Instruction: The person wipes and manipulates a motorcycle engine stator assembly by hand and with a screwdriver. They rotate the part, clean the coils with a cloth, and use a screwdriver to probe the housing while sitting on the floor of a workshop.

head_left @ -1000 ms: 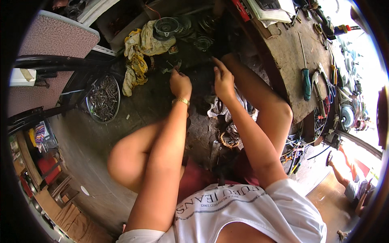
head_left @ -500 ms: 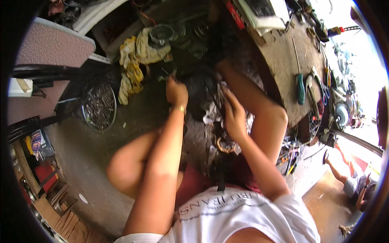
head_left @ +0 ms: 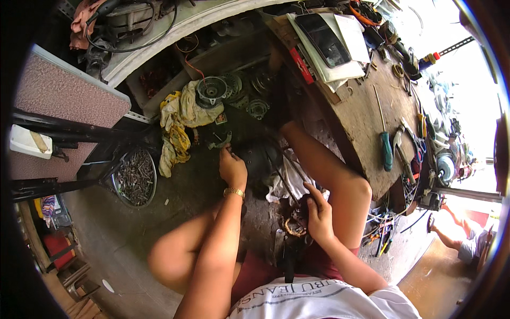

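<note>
My left hand, a gold-coloured band on its wrist, is closed at the left edge of a dark, rounded black part low between my legs. What its fingers grip is hidden. To the right, my right hand is closed round the near end of a dark tool with two long thin arms. Those arms reach forward to the black part; the tool's exact kind does not show. A crumpled whitish cloth lies beneath them. Nearer to me sits a copper-coloured ring.
On the left, a round basin holds many small metal pieces. Stained yellow-white rags and a round metal housing lie ahead. A wooden bench at right carries a green-handled screwdriver, a hammer and scissors.
The view has tilted, so the scene sits lower. My right hand has drawn back from the black part, and the tool's two arms now show between them. My left hand stays by the part's edge.
</note>
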`<action>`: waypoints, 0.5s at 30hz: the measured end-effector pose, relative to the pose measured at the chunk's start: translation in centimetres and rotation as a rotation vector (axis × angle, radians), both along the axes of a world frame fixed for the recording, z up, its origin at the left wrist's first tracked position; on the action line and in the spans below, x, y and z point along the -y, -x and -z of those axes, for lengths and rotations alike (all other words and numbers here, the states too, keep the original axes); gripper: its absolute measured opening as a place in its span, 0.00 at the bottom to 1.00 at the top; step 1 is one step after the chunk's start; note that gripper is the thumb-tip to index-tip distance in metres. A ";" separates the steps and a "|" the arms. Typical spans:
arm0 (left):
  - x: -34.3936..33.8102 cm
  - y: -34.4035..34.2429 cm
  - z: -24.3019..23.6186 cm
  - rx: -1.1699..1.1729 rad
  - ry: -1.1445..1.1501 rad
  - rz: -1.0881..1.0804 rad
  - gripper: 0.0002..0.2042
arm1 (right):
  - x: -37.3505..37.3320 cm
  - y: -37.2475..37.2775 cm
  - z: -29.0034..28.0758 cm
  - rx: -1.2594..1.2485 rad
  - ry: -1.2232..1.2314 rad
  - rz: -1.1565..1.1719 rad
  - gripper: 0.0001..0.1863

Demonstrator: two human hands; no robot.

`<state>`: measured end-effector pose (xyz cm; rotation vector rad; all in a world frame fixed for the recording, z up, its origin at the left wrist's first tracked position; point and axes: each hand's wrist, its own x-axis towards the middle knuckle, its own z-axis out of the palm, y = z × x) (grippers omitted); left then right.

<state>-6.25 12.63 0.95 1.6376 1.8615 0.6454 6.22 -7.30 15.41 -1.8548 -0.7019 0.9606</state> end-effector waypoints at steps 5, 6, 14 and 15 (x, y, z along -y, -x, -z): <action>-0.5 -2.9 -1.6 -0.076 0.078 0.054 0.14 | -9.7 -1.5 8.0 0.181 -0.193 0.084 0.18; 0.0 -2.9 -1.7 -0.066 0.086 0.039 0.14 | -9.3 -1.9 8.2 0.204 -0.220 0.072 0.18; 0.2 -0.7 -0.3 -0.065 0.027 0.070 0.14 | -3.1 -0.3 2.6 0.087 0.091 0.048 0.19; 0.5 -1.9 -0.6 -0.070 0.025 0.095 0.14 | -6.1 -0.8 6.8 0.181 -0.098 0.061 0.19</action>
